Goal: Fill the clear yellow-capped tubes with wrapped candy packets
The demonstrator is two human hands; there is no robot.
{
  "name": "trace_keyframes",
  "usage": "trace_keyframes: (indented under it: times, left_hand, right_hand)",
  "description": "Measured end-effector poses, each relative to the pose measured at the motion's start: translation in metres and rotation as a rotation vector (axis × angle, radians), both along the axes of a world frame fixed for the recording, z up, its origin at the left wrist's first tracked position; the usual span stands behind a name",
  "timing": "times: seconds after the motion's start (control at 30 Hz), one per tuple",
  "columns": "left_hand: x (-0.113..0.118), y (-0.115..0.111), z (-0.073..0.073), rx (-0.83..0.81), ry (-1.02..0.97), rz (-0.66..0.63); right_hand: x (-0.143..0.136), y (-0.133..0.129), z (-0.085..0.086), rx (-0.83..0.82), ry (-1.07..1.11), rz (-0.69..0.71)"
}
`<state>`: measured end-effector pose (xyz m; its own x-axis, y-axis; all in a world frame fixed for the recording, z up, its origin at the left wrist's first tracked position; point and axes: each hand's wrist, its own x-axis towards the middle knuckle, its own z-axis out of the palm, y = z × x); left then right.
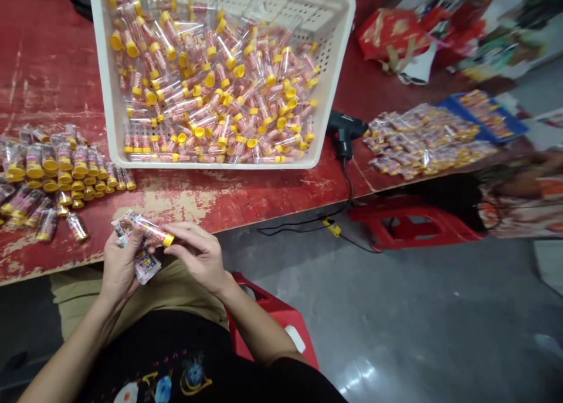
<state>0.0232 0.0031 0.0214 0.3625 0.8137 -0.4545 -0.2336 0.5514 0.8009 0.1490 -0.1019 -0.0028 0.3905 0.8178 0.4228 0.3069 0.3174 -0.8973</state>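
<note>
My left hand (118, 268) is closed on a small stack of printed plastic sleeves (148, 264) just off the table's front edge. In my right hand (200, 256), thumb and fingers pinch the yellow-capped end of a clear tube (152, 229). The tube's other end lies by my left thumb, against or inside a printed sleeve; which of these I cannot tell. Left of my hands, a pile of yellow-capped tubes with printed sleeves (79, 162) lies on the table, one tube (77, 227) a little apart.
A white perforated crate (224, 166) holds many tubes. Right of it lie a black heat gun (345, 130) with a cord, packed tubes (426, 139) and a blue tray (519, 127). Red stools (409, 222) stand below the red table (185, 197). Another person's arm (523, 180) shows at right.
</note>
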Motion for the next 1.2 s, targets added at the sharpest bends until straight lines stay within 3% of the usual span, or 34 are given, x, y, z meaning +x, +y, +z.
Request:
trace_keyframes:
  times: [0.13,0.3,0.53,0.77,1.2]
  left_hand:
    - [-0.002,-0.003,0.002,-0.033,-0.008,-0.035]
    - [-0.002,-0.002,0.006,-0.051,-0.013,-0.077]
    - [-0.001,-0.007,0.004,-0.010,0.020,-0.089]
    - [0.002,-0.012,0.010,0.008,-0.043,-0.099]
    - [0.002,-0.012,0.012,0.005,-0.045,-0.045]
  right_hand:
    - [0.000,0.001,-0.002,-0.083,0.072,0.080]
    - [0.007,-0.001,0.004,-0.158,-0.017,0.202]
    - [-0.007,0.007,-0.002,-0.112,0.025,-0.073]
    - [-0.007,0.008,0.000,-0.073,0.130,-0.219]
    - [-0.011,0.007,0.000,-0.100,0.227,-0.210]
